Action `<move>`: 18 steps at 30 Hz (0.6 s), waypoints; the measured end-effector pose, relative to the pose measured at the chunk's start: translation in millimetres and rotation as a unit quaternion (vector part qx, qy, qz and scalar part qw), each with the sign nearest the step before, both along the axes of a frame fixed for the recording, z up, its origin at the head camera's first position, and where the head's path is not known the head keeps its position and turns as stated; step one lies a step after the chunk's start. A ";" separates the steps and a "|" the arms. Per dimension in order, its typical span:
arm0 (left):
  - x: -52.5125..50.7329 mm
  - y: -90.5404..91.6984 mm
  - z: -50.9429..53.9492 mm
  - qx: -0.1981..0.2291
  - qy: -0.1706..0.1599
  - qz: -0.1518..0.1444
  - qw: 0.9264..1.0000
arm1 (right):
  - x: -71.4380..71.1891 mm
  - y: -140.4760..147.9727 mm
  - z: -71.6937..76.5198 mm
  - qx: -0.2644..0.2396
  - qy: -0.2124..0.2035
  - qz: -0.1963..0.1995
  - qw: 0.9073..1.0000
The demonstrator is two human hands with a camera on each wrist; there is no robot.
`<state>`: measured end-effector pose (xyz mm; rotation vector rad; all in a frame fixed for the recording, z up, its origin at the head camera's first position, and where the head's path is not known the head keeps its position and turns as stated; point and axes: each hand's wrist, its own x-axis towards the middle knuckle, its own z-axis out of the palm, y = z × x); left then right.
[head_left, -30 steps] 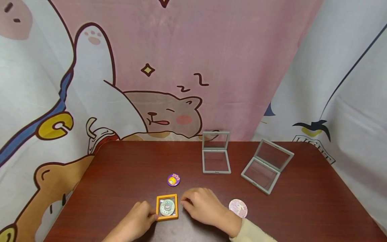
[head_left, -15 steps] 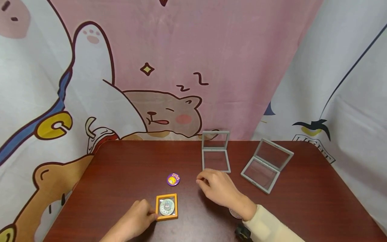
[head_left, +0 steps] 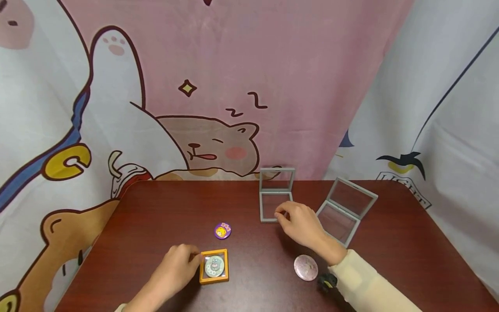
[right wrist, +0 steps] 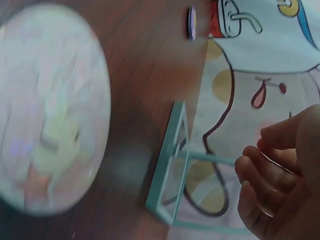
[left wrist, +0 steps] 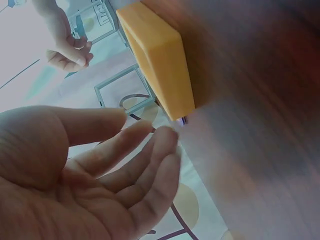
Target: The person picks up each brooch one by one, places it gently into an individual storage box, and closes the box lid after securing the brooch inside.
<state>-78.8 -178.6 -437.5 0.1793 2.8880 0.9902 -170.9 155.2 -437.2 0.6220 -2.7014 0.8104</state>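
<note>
In the head view the right hand [head_left: 303, 226] covers one corner of the middle frame [head_left: 276, 191] and of the rightmost frame [head_left: 343, 209], in the right wrist view the pink badge [right wrist: 54, 110] is blurred and cut at left, and from the left wrist the orange box [left wrist: 162, 65] mostly hides the purple badge [left wrist: 182, 121].

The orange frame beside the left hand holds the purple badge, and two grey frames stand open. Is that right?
Not quite: the orange frame holds a pale green badge. The purple badge lies on the table outside it, as the head view shows. The rest is right.
</note>
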 end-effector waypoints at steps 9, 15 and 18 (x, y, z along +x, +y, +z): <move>-21.3 7.4 3.0 -0.055 0.090 0.020 0.994 | -26.1 26.4 -5.1 -0.007 -0.020 -0.038 0.999; -38.4 10.3 3.0 -0.040 0.100 0.018 0.994 | -36.7 35.5 -9.1 -0.012 -0.024 -0.063 0.998; -47.9 13.0 0.8 -0.031 0.082 0.015 0.996 | -41.4 39.3 -11.3 -0.002 -0.025 -0.077 0.997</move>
